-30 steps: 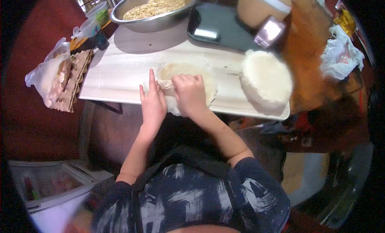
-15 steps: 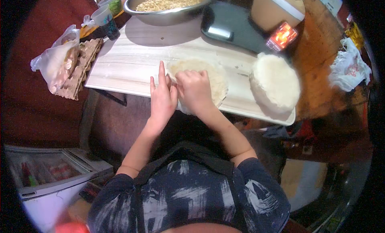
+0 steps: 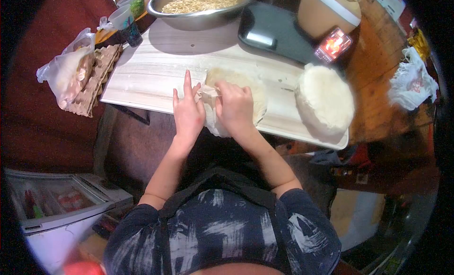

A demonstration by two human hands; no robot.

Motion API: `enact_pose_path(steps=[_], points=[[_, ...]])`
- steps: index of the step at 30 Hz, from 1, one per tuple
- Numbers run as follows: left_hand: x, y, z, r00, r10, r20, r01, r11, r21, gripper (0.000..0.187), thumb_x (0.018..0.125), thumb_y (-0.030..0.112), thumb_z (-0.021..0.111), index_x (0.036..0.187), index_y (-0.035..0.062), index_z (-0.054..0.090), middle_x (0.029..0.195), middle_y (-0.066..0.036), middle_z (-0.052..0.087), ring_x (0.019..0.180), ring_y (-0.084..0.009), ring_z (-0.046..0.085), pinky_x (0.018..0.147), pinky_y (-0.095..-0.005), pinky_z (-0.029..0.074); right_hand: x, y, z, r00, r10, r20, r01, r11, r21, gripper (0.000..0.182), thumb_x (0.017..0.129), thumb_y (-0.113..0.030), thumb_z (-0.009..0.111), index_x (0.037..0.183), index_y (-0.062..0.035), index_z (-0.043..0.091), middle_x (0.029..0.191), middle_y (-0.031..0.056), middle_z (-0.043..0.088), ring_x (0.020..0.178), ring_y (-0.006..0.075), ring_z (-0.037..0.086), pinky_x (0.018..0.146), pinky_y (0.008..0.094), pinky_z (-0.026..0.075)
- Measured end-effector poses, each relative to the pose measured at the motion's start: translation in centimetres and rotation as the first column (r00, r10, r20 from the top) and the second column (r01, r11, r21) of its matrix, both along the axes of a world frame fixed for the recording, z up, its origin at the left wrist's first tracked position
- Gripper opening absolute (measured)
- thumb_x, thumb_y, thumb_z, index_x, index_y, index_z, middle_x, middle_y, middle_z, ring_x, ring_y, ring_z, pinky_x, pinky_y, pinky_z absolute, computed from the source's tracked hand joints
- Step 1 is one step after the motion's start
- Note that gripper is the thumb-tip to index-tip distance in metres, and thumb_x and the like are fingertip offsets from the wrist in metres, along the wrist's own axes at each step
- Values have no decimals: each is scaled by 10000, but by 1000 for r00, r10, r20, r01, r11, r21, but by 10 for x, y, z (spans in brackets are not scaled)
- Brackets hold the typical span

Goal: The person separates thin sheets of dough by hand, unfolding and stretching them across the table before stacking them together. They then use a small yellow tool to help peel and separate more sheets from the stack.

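Observation:
A thin, round, pale wrapper sheet (image 3: 208, 91) is partly lifted between my two hands, its edge folded up. My left hand (image 3: 189, 119) pinches its left side with thumb and a finger, while other fingers point up and apart. My right hand (image 3: 236, 108) has its fingers curled closed on the sheet from the right. Beneath lie more round wrapper sheets (image 3: 257, 93) near the front edge of the pale wood-patterned board (image 3: 156, 81); my hands hide part of them. To the right stands a thick round stack of white wrappers (image 3: 325, 100).
A steel bowl (image 3: 198, 20) of shredded pale filling stands at the back. Beside it are a dark tray (image 3: 269, 31), a lit phone (image 3: 333, 45) and a beige container (image 3: 328, 12). Egg cartons (image 3: 97, 78), a plastic bag (image 3: 71, 76) and a cup (image 3: 125, 26) sit left.
My hands have moved slightly apart, the left one leftward and the right one rightward. More of the lifted, folded sheet now shows between them.

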State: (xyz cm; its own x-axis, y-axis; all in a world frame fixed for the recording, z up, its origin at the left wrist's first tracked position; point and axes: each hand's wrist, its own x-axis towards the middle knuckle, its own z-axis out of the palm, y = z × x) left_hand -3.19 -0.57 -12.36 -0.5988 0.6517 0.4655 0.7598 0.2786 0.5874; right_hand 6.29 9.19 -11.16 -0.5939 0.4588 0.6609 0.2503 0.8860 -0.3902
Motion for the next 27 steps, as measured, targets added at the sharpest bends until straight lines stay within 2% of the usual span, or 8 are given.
enact_pose_path(steps=[8,10,11,13,16,18,20,27], points=[[8,-4,8,979,-143,144,135,989,65,753,826,16,497,1490,9,140,1094,-230,657,1090,-395,585,1136,-521,188,-7,7,-4,995,81,57,-80,997,-18,216,720,-80,662,927,-109,606,787,56,637,780,236,630,723,389,408],[7,-2,10,987,-119,107,112,991,72,776,814,-3,495,1500,51,138,1058,-267,652,1051,-423,595,1069,-494,336,-9,7,-1,995,88,43,-89,996,24,203,724,-91,663,918,-109,606,784,53,632,780,239,626,728,387,409],[7,-2,14,986,-128,103,121,990,76,776,814,-3,495,1500,51,138,1058,-267,652,1051,-423,595,1069,-494,336,-6,4,2,990,132,51,-134,990,32,193,726,-97,661,911,-108,608,785,52,629,784,241,622,737,385,409],[8,-4,26,944,-39,329,62,996,-60,759,824,-50,469,1510,138,205,880,-233,653,883,-348,662,812,-392,507,-5,2,0,981,195,22,-196,978,66,168,730,-97,655,892,-106,610,797,58,627,803,246,617,759,378,407],[0,-3,14,963,-70,259,89,994,-61,792,795,-75,448,1512,147,196,957,-249,666,856,-342,677,774,-388,514,1,3,4,982,187,12,-187,982,18,168,726,-82,652,887,-104,612,792,61,629,800,248,618,762,377,406],[-4,-2,1,978,-146,147,138,988,66,782,796,-76,439,1509,143,203,1062,-265,656,743,-325,652,709,-377,506,3,8,2,990,137,34,-138,990,21,172,725,-76,653,890,-102,613,796,62,634,802,246,621,760,376,406],[-1,-3,10,971,-127,203,126,992,18,835,765,-80,445,1513,143,147,1170,-252,614,840,-408,651,734,-435,506,6,14,1,994,91,59,-92,995,23,176,724,-70,654,892,-100,614,800,62,639,804,243,623,759,376,406],[3,-3,16,938,-111,328,110,994,20,776,774,-84,439,1494,77,200,1166,-245,621,859,-389,658,759,-390,509,10,16,2,1000,-5,20,5,999,-38,141,755,-70,650,892,-92,623,831,68,658,818,240,629,750,380,406]])
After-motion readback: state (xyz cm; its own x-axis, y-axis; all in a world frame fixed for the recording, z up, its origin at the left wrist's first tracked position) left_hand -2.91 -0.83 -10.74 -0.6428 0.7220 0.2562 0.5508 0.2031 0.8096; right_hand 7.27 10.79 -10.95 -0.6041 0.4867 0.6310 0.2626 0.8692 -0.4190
